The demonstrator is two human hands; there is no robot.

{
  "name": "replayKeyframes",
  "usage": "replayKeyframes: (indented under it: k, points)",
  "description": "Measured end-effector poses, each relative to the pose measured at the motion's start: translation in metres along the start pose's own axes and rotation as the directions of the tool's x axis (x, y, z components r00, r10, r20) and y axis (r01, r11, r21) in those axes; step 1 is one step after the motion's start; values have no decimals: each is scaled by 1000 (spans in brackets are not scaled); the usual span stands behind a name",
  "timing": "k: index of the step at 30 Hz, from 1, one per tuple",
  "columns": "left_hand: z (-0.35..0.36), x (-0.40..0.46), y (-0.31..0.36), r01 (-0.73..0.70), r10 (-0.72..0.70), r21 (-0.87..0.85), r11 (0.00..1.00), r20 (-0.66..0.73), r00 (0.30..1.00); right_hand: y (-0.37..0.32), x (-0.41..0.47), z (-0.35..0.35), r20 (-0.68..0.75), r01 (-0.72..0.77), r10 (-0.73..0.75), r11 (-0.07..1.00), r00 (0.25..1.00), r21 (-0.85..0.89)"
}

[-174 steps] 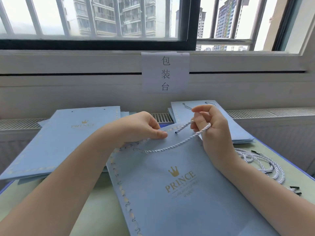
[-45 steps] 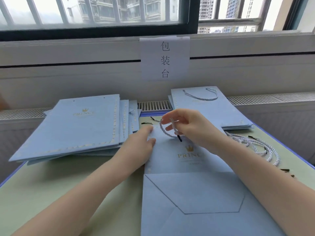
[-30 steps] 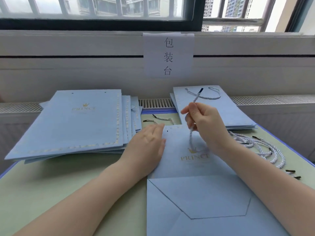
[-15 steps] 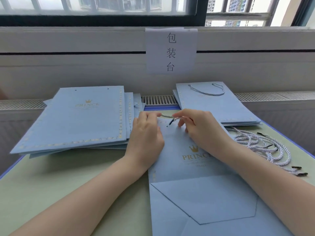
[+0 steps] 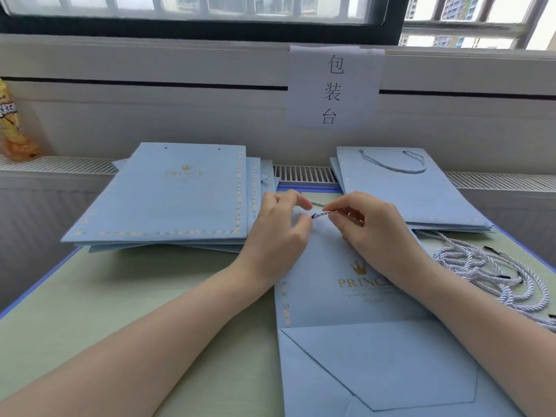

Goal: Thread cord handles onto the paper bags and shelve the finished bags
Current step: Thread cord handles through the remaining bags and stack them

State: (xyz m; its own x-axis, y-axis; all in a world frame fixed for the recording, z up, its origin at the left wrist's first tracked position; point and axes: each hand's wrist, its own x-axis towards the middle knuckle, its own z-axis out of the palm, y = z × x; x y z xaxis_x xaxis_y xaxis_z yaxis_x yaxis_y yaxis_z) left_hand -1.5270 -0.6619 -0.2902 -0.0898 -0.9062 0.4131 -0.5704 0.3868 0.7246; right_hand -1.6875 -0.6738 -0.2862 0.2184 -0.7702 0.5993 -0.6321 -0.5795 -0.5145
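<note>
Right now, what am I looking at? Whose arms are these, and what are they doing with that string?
A camera on a person's head looks down at their own arms. The right hand pinches a white cord and points its dark tip toward the left hand, which rests on the top edge of a blue paper bag lying flat on the green table. The cord will become the bag's handle. A pile of bags without handles lies at left, finished bags with handles at right, beside spare cords.
</note>
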Motion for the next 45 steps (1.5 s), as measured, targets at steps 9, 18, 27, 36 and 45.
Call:
replayKeyframes:
  k: [9,18,27,36,45]
  points:
    - [5,-4,-8,-81,83,40,996,-53,995,-1,-3,1,39,-47,47,999,998,10]
    - [7,-5,-12,-91,91,-1,996,-63,994,9,-4,10,83,-15,16,1000,996,-8]
    - [9,-5,-17,-115,116,18,993,-91,989,9,-5,13,138,-33,26,998,990,48]
    - [9,-4,-15,-76,81,41,996,-123,989,11,-2,11,60,-63,62,998,996,23]
    - [10,1,-13,-28,35,77,997,-87,996,1,-2,7,122,68,-55,993,991,-101]
